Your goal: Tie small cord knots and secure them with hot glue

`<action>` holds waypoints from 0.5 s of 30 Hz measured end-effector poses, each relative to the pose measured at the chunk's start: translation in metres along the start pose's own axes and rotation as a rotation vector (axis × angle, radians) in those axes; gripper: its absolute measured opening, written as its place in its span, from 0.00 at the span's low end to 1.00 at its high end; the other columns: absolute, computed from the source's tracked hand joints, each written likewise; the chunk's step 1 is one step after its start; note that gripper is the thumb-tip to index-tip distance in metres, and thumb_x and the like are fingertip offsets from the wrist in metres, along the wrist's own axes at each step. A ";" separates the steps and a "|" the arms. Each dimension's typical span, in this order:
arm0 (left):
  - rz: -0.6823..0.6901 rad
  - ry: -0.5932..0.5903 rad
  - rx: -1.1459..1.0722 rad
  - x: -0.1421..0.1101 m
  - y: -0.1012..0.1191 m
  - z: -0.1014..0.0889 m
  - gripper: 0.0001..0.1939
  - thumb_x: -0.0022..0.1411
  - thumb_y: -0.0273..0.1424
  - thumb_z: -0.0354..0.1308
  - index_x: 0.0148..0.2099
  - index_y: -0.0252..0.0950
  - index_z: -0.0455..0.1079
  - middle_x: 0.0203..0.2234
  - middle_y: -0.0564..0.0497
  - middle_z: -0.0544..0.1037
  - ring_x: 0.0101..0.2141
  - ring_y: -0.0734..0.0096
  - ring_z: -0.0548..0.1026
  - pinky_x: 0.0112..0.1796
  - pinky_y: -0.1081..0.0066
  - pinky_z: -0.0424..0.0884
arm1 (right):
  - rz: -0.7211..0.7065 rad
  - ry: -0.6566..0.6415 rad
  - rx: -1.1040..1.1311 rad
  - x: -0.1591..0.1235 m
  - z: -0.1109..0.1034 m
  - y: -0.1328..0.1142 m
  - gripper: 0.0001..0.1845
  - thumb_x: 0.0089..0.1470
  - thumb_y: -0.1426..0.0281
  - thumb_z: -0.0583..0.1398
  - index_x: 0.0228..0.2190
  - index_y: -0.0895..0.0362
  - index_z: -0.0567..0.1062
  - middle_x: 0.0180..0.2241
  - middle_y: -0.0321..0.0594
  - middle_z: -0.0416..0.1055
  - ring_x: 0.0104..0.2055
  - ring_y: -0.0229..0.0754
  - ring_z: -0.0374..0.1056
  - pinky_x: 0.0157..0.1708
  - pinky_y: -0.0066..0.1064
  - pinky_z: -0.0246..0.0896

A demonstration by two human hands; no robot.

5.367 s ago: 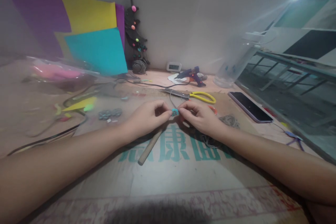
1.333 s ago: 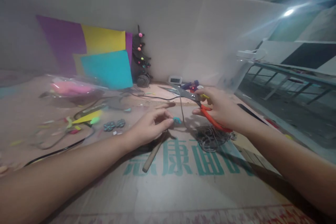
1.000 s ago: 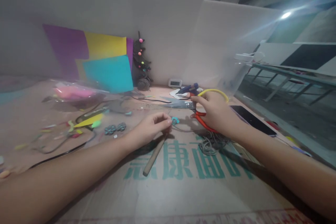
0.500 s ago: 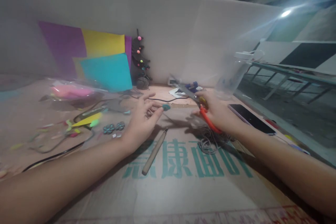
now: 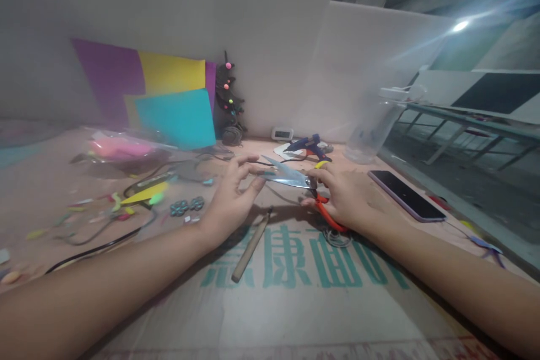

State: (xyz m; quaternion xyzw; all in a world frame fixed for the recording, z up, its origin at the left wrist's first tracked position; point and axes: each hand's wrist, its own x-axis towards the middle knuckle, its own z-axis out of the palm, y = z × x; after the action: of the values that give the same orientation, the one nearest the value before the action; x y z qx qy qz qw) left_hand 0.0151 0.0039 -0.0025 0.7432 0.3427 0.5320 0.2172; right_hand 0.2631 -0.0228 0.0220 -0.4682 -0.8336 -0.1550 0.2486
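Note:
My right hand (image 5: 341, 197) is closed around the orange handles of a pair of scissors (image 5: 291, 178), whose blades are spread and point left. The blade tips reach the fingertips of my left hand (image 5: 232, 197). My left thumb and fingers are pinched together on a small teal piece of cord, mostly hidden behind the blades now. Grey cord (image 5: 289, 198) runs from there toward the right, and a loose coil of cord (image 5: 337, 237) lies beneath my right hand. A wooden-handled tool (image 5: 253, 247) rests on the board between my forearms. Two flower-shaped cord pieces (image 5: 187, 206) lie left of my left hand.
A blue glue gun (image 5: 306, 145) and a small white digital display (image 5: 282, 134) stand at the back. At right are a phone (image 5: 405, 196) and a clear plastic bin (image 5: 369, 135). Colored sheets (image 5: 175, 118), a pink bag (image 5: 122, 146) and scraps (image 5: 145, 194) occupy the left.
The scissors have swung left and down, bringing their spread blades to my left fingertips. The teal piece, visible before, is now mostly covered. My left hand stays nearly in place.

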 end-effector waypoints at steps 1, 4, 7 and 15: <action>0.003 -0.006 -0.002 0.000 0.000 0.000 0.07 0.65 0.33 0.53 0.41 0.40 0.72 0.51 0.46 0.67 0.56 0.62 0.64 0.58 0.56 0.60 | 0.001 -0.008 0.026 0.000 0.002 0.001 0.24 0.50 0.55 0.64 0.44 0.56 0.73 0.38 0.47 0.70 0.37 0.48 0.67 0.35 0.36 0.63; 0.005 -0.027 -0.009 0.000 0.000 0.000 0.07 0.64 0.32 0.54 0.41 0.39 0.72 0.49 0.46 0.67 0.56 0.61 0.64 0.57 0.57 0.63 | -0.014 -0.001 0.129 -0.002 0.008 0.006 0.26 0.50 0.55 0.64 0.47 0.54 0.71 0.39 0.46 0.67 0.40 0.48 0.66 0.39 0.38 0.64; -0.006 -0.056 -0.051 0.000 -0.001 0.001 0.07 0.64 0.32 0.54 0.41 0.38 0.72 0.49 0.46 0.67 0.54 0.61 0.65 0.56 0.57 0.65 | -0.014 0.009 0.161 -0.004 0.013 0.009 0.25 0.50 0.53 0.63 0.46 0.53 0.71 0.39 0.45 0.66 0.41 0.48 0.65 0.40 0.39 0.64; -0.097 -0.099 -0.087 -0.002 -0.002 0.003 0.05 0.62 0.28 0.54 0.40 0.38 0.70 0.46 0.46 0.68 0.50 0.61 0.68 0.51 0.59 0.70 | -0.040 0.010 0.136 -0.004 0.013 0.008 0.24 0.52 0.51 0.61 0.44 0.55 0.72 0.38 0.46 0.66 0.40 0.49 0.64 0.40 0.40 0.63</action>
State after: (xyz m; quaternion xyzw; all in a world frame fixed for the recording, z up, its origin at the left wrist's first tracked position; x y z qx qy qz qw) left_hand 0.0168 0.0038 -0.0057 0.7411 0.3438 0.4976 0.2914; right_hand 0.2684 -0.0148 0.0096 -0.4329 -0.8500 -0.1055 0.2811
